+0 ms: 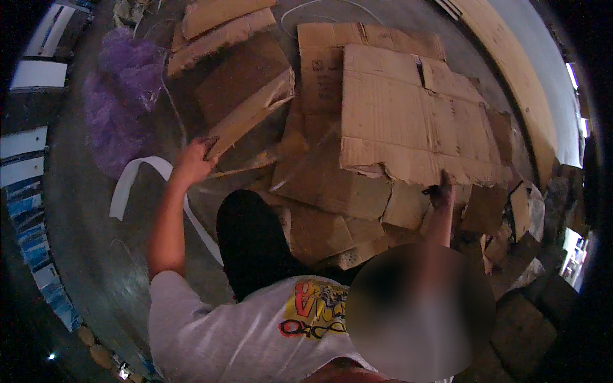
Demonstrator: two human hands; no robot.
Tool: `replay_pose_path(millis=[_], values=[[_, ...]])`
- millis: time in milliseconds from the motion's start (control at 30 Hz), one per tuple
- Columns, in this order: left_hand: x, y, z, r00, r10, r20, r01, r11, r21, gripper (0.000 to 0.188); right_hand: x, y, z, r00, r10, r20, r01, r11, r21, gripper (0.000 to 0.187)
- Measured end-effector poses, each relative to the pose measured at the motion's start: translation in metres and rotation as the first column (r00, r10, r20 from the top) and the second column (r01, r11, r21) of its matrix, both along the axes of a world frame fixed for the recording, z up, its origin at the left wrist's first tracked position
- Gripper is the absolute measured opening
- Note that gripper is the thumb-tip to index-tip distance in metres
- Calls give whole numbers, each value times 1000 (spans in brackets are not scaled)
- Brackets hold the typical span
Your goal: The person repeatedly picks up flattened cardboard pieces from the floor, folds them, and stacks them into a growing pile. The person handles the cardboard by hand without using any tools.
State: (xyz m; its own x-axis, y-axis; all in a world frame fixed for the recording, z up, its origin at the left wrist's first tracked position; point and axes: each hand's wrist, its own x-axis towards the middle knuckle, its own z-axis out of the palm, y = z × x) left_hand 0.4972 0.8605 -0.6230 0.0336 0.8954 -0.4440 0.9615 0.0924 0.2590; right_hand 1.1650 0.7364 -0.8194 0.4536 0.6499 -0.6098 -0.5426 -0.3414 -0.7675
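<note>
My left hand [196, 161] is closed round the lower corner of a brown cardboard box [246, 83] that stands partly unfolded at the upper left. One long flap of it slants up and away from my fingers. On the right, my right hand [442, 191] is at the near, torn edge of a flattened cardboard sheet [408, 115]. One finger points forward against that edge, and the others look curled by a small dark thing I cannot make out. The sheet lies on top of several other flattened pieces [338, 185].
A crumpled purple net [124, 89] and a curved white strip [153, 167] lie on the grey floor to the left. Thin pale strapping [179, 115] runs near the box. A long wooden board [517, 70] edges the right side. Torn cardboard scraps [504, 246] are heaped at the lower right.
</note>
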Motion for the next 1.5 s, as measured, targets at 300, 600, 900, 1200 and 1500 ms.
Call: replay_pose_path(millis=[300,600,900,1200,1500], values=[[-32,34,75,849,192,493,-420,811,407,31,-15,3,10,986,-166,14,166,978,-123,46],[99,62,30,950,-204,237,7,771,637,38,2,-6,-23,958,190,216,-194,981,-3,35],[252,82,-124,433,-900,48,703,370,607,53,-48,-16,16,999,53,12,-52,998,-35,31],[251,42,-196,402,-912,-78,722,264,640,55,-101,-30,53,806,66,-588,231,880,415,43],[190,69,-237,746,-641,177,551,745,377,71,-97,-1,2,957,-120,-265,125,992,3,42]])
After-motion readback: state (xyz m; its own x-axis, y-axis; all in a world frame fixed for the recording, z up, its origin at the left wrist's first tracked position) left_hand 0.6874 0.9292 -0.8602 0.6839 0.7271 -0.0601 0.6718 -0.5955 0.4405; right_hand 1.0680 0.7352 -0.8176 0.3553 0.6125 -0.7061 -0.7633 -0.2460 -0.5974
